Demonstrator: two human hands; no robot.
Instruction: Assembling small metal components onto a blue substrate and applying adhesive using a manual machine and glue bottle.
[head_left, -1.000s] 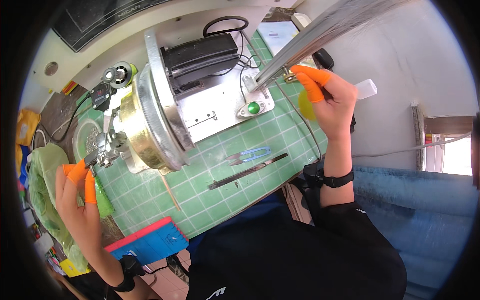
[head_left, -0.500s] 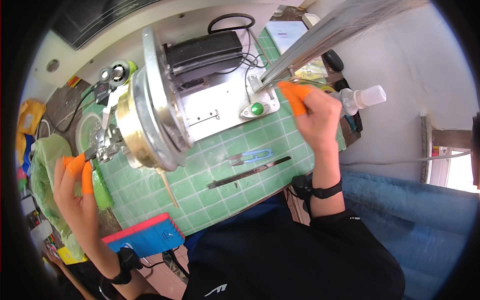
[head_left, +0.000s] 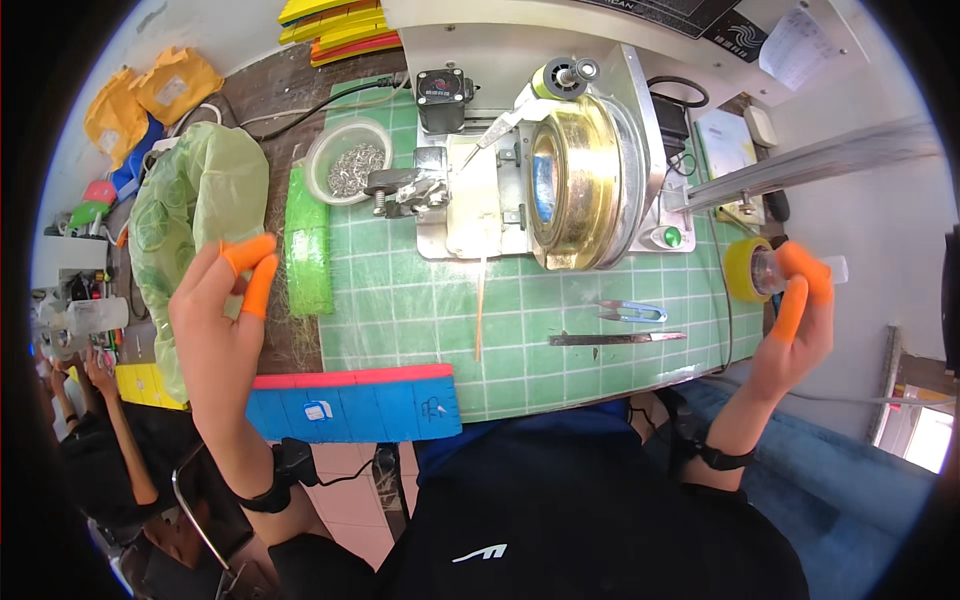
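Observation:
My left hand (head_left: pixel 220 325) is raised at the left, beside a pale green plastic bag (head_left: pixel 200 190) and a bright green strip (head_left: pixel 308 245) with fine strands along its edge. Orange covers sit on its thumb and forefinger, which come together; anything between them is too small to make out. On the right my right hand (head_left: pixel 795 330), with the same orange covers, is also pinched, in front of a clear bottle and near a yellow tape roll (head_left: pixel 745 270). Between the hands stands a machine with a gold drum (head_left: pixel 585 180) and a small metal clamp (head_left: pixel 410 190).
Blue thread snips (head_left: pixel 632 311) and dark tweezers (head_left: pixel 615 340) lie on the green gridded mat (head_left: pixel 420 330). A bowl (head_left: pixel 318 165) of small metal pieces stands behind. A blue foam block (head_left: pixel 350 410) lies at the front edge. A metal bar (head_left: pixel 820 165) slants at right. Another person's arm (head_left: pixel 125 440) shows far left.
The view has swung left. My left hand has come away from the machine's clamp to beside the green bag. My right hand has moved from the bar's lower end toward the mat's right edge.

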